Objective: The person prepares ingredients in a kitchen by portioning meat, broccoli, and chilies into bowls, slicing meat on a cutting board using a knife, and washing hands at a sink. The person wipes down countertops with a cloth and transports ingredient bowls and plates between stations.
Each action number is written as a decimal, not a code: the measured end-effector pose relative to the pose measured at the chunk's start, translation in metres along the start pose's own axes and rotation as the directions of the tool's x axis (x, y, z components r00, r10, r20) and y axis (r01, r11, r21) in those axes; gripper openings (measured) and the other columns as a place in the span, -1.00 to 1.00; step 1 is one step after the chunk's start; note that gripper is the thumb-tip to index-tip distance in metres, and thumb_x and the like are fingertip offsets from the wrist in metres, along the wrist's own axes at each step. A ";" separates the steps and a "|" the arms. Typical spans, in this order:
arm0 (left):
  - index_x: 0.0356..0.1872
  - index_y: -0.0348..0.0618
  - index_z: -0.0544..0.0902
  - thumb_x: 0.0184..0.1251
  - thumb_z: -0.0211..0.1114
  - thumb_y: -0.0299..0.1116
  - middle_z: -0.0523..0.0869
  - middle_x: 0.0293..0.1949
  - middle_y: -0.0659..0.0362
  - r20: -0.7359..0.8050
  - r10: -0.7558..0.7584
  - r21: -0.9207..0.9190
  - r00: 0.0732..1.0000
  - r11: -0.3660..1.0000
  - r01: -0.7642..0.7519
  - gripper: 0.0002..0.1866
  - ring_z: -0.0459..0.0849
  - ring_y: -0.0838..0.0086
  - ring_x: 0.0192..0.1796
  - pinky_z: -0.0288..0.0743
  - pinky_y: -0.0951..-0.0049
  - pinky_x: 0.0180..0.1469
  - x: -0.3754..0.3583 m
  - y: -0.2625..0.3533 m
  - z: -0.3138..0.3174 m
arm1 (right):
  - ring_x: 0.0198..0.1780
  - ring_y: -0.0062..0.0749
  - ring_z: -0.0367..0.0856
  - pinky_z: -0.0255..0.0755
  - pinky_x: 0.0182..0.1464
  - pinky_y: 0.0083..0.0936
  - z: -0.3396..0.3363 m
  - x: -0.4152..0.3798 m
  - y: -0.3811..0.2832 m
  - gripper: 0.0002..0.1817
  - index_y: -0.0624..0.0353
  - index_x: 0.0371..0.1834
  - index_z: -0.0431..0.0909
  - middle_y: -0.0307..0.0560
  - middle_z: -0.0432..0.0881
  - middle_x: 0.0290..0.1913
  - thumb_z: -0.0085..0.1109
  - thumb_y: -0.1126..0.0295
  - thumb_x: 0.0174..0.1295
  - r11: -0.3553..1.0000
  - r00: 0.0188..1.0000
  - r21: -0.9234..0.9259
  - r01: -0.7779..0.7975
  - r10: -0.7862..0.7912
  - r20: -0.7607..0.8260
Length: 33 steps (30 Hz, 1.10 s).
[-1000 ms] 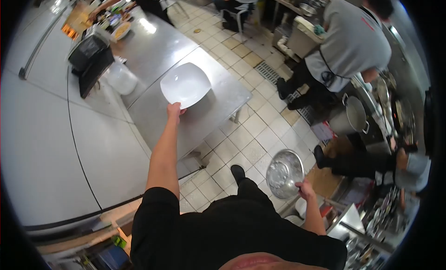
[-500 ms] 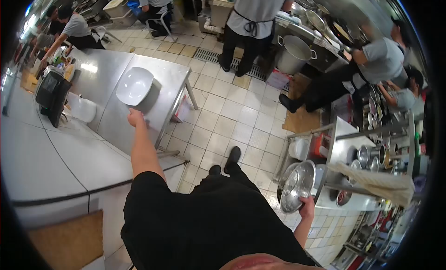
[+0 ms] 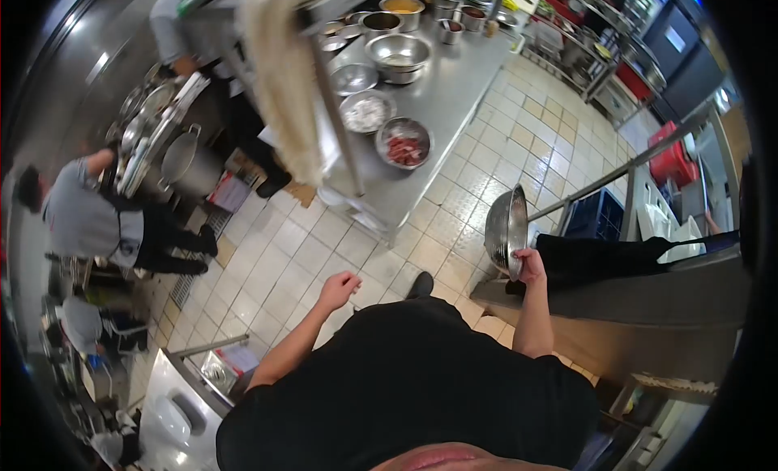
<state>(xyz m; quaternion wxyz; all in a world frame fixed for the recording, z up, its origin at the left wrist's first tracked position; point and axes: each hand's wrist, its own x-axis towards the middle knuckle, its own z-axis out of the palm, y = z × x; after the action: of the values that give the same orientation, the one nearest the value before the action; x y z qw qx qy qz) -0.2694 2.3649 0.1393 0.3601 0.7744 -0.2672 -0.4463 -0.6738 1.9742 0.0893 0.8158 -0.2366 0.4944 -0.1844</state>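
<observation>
My right hand [image 3: 531, 266] grips the rim of a perforated metal bowl [image 3: 508, 232], which is tilted on its side in the air. Fingers curled, my left hand [image 3: 340, 290] hangs over the tiled floor; whether anything small is inside it does not show. A white bowl [image 3: 173, 417] rests on a steel table at the lower left. On the steel counter [image 3: 442, 86] ahead stand a bowl of red meat [image 3: 404, 143], a bowl of white contents [image 3: 366, 112] and several metal pots.
Co-workers in grey shirts, one nearest [image 3: 93, 207], stand at the left by a large pot [image 3: 180, 156]. A blurred cloth [image 3: 284, 82] hangs at the counter's corner. Dark cloth [image 3: 600, 260] lies over a rail on the right, near a blue crate [image 3: 596, 215].
The view has swung right, bringing the counter ahead and the white bowl's table to the lower left. My left hand has moved away from that bowl. The perforated bowl is still in my right hand.
</observation>
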 end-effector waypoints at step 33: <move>-0.20 -0.26 0.63 0.20 0.26 -0.19 0.69 -0.34 -0.05 -0.679 0.714 0.654 0.169 0.484 0.582 -0.68 0.71 0.27 -0.35 0.56 0.31 -0.35 0.738 0.493 -0.340 | -0.51 -0.37 0.55 0.45 -0.66 -0.61 -0.269 0.472 -0.627 -0.84 0.17 -0.29 0.42 -0.17 0.56 -0.45 -0.01 0.48 0.02 0.858 0.812 0.510 0.068 0.249 -0.528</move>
<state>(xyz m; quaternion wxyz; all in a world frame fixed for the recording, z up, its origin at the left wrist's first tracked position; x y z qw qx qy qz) 0.3236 1.6364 0.2798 0.0134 0.8975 -0.1922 0.3967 -0.7474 1.1532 -0.0014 0.6682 0.0777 0.6625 -0.3295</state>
